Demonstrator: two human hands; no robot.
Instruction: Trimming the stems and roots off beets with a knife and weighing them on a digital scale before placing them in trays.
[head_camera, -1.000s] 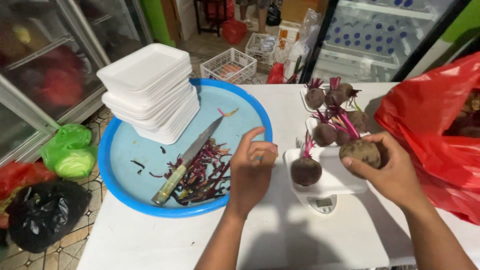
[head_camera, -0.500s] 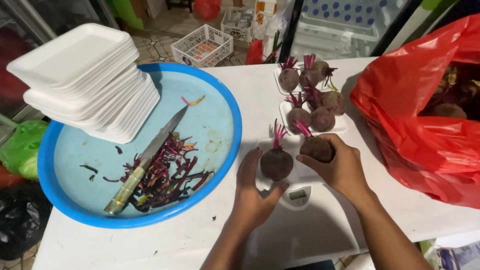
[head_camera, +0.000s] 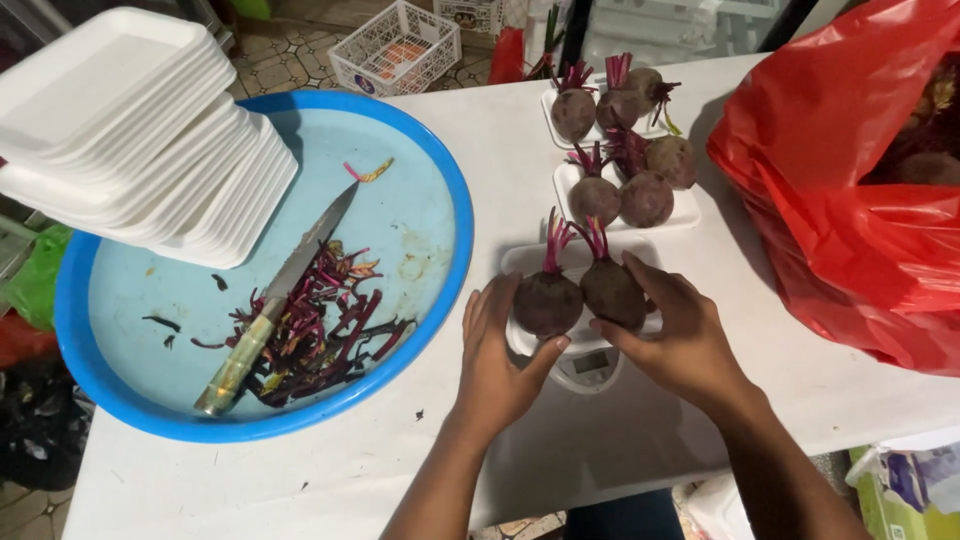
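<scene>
Purple beets (head_camera: 580, 295): two on a foam tray (head_camera: 520, 262) atop the scale (head_camera: 590, 368)
Left hand (head_camera: 497, 352): cupping one beet
Right hand (head_camera: 680, 330): steadying the other
Risk: tray tips, beets roll

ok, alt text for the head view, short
Two bare hands, left hand and right hand, cup two beetroots on a white foam tray atop a small kitchen scale. To the left, a blue basin holds a knife, beet trimmings and stacked foam trays; a red plastic bag lies right.
</scene>
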